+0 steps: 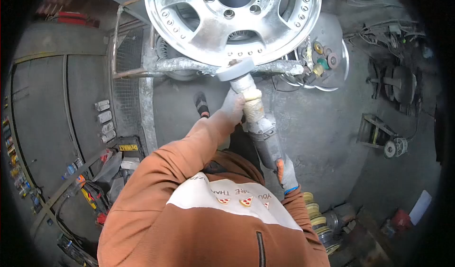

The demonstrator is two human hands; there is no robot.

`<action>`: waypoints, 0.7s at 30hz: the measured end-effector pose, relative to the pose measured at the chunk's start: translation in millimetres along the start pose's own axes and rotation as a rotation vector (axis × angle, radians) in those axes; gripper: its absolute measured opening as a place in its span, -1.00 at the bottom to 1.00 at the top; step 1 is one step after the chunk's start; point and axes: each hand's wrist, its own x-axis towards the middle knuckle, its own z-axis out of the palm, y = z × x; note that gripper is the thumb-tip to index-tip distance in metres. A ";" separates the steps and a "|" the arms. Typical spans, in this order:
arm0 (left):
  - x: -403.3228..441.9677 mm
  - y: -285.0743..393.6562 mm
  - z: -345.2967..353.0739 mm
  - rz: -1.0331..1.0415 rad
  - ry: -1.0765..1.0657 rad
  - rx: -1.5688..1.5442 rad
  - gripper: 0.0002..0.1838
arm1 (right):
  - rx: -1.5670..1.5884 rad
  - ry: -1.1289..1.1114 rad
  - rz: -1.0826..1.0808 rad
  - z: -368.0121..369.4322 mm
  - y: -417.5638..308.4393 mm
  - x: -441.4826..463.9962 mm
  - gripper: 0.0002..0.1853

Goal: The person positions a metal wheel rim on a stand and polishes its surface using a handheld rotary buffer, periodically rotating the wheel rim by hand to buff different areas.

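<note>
A shiny metal wheel rim (215, 30) takes up the top middle of the head view, face up toward me. Both my gloved hands are closed on a long power grinder (266, 146) with a dusty white coating. My left hand (232, 107) grips its front end, near the wrapped neck. Around the rear of the body is my right hand (286, 173), in a grey and orange glove. The grinder's pale round disc (235, 70) overlaps the rim's lower edge; whether it touches, I cannot tell.
A dusty tubular stand (185, 65) is under the rim. Several small abrasive wheels (327, 61) lie on a round surface at right. A bench grinder (395, 146) is farther right. At left are a DeWalt case (128, 146) and several pale blocks (105, 117).
</note>
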 end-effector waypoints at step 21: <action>13.0 -28.8 2.7 0.151 -0.106 -0.006 -0.77 | 0.151 0.053 0.092 -9.5 2.4 3.4 -0.15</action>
